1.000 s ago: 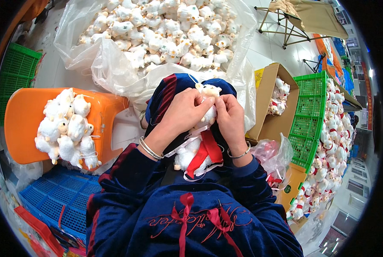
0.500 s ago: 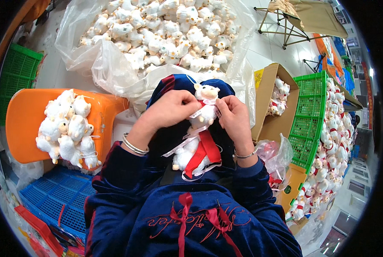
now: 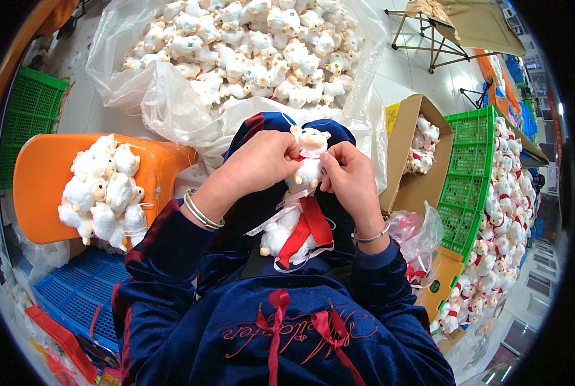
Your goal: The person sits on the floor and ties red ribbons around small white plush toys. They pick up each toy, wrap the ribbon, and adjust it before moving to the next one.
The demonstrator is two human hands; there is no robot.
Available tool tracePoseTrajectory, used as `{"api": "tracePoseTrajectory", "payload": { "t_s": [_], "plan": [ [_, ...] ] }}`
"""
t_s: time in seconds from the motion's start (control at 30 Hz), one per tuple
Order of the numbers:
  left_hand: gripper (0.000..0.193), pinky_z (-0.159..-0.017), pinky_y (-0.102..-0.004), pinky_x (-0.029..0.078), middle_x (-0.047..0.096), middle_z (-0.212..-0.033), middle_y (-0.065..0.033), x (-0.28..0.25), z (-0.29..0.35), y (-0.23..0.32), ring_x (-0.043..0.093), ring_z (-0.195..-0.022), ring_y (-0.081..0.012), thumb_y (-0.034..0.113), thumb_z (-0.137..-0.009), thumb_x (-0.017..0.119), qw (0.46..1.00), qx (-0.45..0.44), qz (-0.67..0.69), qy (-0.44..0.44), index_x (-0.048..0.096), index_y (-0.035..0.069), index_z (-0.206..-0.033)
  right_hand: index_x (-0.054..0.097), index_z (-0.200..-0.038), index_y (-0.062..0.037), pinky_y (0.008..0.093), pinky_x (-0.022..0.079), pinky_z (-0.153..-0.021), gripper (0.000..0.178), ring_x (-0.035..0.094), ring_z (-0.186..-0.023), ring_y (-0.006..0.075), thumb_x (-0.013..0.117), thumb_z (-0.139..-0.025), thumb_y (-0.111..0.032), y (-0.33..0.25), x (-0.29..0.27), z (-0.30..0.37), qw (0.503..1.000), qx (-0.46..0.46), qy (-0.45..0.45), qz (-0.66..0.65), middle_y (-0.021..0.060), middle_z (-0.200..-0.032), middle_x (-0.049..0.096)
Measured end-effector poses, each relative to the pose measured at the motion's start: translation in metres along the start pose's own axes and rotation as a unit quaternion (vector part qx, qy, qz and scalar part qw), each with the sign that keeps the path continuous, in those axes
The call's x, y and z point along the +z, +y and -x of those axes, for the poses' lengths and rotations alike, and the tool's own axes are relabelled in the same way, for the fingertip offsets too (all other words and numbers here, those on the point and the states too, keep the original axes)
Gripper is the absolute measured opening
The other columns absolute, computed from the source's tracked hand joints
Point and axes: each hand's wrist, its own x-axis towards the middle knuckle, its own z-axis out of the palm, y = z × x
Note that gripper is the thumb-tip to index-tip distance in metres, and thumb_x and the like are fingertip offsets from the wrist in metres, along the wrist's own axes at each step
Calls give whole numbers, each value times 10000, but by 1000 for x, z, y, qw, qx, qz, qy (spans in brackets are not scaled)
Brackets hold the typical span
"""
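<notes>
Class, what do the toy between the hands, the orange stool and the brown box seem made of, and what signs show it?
Toy: plush, perhaps synthetic, matt and fluffy; filling hidden.
Orange stool: probably plastic, given its smooth, glossy surface.
Brown box: most likely cardboard, matt, with thin flat panels.

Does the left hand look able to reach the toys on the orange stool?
Probably yes: the toys lie uncovered, nothing seems in between, though the left hand is busy with another toy.
</notes>
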Motion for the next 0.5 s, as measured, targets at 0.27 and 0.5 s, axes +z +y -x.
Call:
{"api": "tracePoseTrajectory", "payload": {
  "t_s": [0.27,0.5],
  "plan": [
    [145,-600,-327,549,731,-819,-138,-15,-2,22,684,-609,-190,39,-873,605,991,-104,12,-79,711,-36,-937,591,-911,11,257,471,-466,133,617,-504,100,613,-1007,-78,-11,6,0,1000,7,6,-1,49,-687,641],
    [217,-715,-402,560,726,-791,-209,-3,1,9,733,-774,-299,154,-805,663,999,-31,-2,8,718,-48,-862,596,-914,15,256,481,-484,148,624,-532,96,615,-1012,-95,-15,5,0,1000,18,-6,-3,52,-700,650]
  ]
}}
